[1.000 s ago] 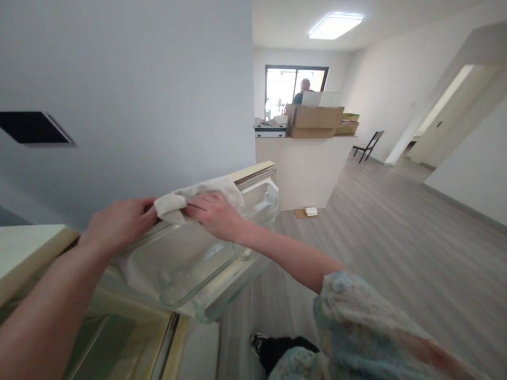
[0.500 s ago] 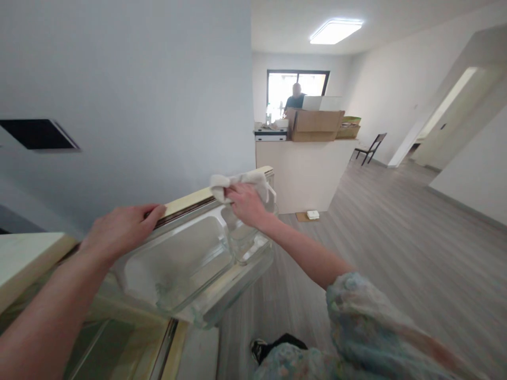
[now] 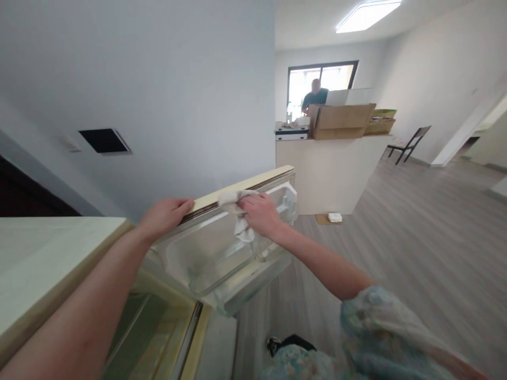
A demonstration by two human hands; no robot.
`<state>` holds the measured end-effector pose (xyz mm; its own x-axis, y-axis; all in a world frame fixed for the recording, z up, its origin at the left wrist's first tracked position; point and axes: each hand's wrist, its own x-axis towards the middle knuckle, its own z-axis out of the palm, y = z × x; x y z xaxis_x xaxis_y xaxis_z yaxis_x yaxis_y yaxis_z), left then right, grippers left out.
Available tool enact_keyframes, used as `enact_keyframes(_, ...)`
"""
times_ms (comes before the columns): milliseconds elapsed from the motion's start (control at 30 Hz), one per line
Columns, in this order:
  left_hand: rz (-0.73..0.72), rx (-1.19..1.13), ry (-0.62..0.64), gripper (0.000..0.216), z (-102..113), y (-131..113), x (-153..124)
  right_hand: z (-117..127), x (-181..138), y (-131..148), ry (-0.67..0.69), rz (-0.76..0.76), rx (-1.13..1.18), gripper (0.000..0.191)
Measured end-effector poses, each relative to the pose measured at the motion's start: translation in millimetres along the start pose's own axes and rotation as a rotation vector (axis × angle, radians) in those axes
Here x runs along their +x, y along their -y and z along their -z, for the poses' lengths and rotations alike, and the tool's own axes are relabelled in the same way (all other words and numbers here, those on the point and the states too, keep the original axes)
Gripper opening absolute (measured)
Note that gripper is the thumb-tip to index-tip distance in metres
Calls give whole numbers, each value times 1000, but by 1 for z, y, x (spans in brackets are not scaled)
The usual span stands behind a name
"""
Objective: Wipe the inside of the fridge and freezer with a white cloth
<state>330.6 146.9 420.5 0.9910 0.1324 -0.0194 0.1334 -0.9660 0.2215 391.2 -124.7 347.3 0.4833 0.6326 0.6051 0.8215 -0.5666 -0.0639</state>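
My left hand (image 3: 164,215) grips the top edge of an open cream fridge door (image 3: 245,186), fingers curled over it. My right hand (image 3: 259,215) is closed on a crumpled white cloth (image 3: 236,203) and presses it against the top of the door, just above the clear plastic door shelf (image 3: 206,258). The shelf looks to have nothing in it. About a hand's width of door edge separates the two hands.
The cream fridge top (image 3: 51,248) lies at the left, with a grey wall behind it. Farther back a white counter (image 3: 328,169) carries a cardboard box (image 3: 340,120); a person (image 3: 315,96) stands behind it. A dark chair (image 3: 410,143) stands on the wood floor at right.
My right hand has slid the cloth back left along the door's top edge from its far end toward the middle. My left hand keeps its hold. The view has swung to the left.
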Motion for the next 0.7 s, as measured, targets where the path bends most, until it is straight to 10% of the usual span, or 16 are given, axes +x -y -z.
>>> enact_keyframes(333, -53, 86, 17, 67, 2, 2, -1, -46, 39, 115, 46, 440, 109, 25)
enact_keyframes(500, 8, 98, -8, 72, -7, 12, 6, -10, 18, 30, 131, 162, 165, 23)
enact_keyframes(700, 9, 120, -11, 72, -10, 14, 9, 45, -20, -112, 75, -722, 30, 30)
